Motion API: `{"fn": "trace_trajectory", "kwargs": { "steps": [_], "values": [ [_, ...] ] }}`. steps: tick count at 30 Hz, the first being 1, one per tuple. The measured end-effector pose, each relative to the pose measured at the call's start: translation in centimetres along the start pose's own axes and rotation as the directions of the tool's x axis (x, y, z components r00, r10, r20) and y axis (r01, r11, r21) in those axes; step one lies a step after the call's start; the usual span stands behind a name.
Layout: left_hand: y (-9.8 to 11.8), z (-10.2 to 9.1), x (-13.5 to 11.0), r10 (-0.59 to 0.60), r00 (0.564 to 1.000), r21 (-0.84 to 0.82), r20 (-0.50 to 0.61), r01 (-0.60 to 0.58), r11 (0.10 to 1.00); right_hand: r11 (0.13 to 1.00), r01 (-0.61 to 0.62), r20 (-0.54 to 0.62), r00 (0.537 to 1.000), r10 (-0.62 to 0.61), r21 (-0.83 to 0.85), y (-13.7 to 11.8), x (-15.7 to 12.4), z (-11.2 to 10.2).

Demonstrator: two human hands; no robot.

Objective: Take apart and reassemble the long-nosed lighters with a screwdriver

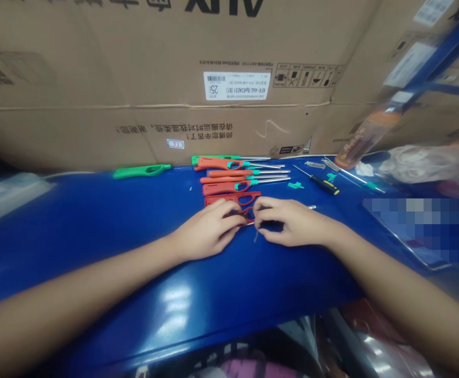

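Both my hands rest on a blue table (pixel 107 220) and meet over a red lighter body (pixel 247 214). My left hand (pixel 207 229) curls its fingers round the left end of that red piece. My right hand (pixel 288 220) pinches its right end, where a thin metal tip (pixel 312 207) pokes out past the fingers. Just behind them lies an empty red lighter shell (pixel 233 198). Further back lies a row of several orange long-nosed lighters (pixel 229 176) with teal triggers and metal tubes.
A green lighter shell (pixel 141 170) lies at the back left. A black-and-yellow screwdriver (pixel 323 184), small teal parts (pixel 295 185) and metal rods (pixel 333 166) lie to the right. A metal tray (pixel 406 239) and a plastic bag (pixel 429 163) sit at far right. Cardboard boxes (pixel 174 79) wall off the back.
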State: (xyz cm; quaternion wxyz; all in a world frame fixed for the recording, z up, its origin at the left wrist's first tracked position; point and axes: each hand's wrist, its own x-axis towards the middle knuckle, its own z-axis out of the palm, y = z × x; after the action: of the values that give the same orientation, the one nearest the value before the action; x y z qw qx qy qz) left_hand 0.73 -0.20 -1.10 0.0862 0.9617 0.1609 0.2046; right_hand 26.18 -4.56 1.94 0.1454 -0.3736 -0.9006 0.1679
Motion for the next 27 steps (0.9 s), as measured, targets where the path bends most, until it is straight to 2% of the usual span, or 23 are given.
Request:
{"fn": "trace_trajectory", "kwargs": {
  "steps": [8, 16, 21, 27],
  "values": [
    [0.1, -0.2, 0.0, 0.011, 1.000, 0.031, -0.004, -0.011, 0.999, 0.994, -0.102, -0.075, 0.992, 0.099, -0.027, 0.7, 0.2, 0.5],
    [0.3, -0.2, 0.0, 0.052, 0.999, 0.156, -0.006, -0.051, 0.987, 0.989, -0.100, -0.100, 0.989, 0.111, 0.107, 1.5, 0.5, 0.4],
    [0.5, -0.3, 0.0, 0.062, 0.998, 0.222, -0.014, -0.057, 0.973, 0.987, -0.099, -0.056, 0.993, 0.107, 0.127, 1.3, 0.4, -0.1],
    [0.6, -0.3, 0.0, 0.083, 0.997, 0.298, 0.011, -0.082, 0.951, 0.982, -0.129, -0.096, 0.985, 0.143, 0.139, 1.2, 0.7, 0.1]
  ]
}}
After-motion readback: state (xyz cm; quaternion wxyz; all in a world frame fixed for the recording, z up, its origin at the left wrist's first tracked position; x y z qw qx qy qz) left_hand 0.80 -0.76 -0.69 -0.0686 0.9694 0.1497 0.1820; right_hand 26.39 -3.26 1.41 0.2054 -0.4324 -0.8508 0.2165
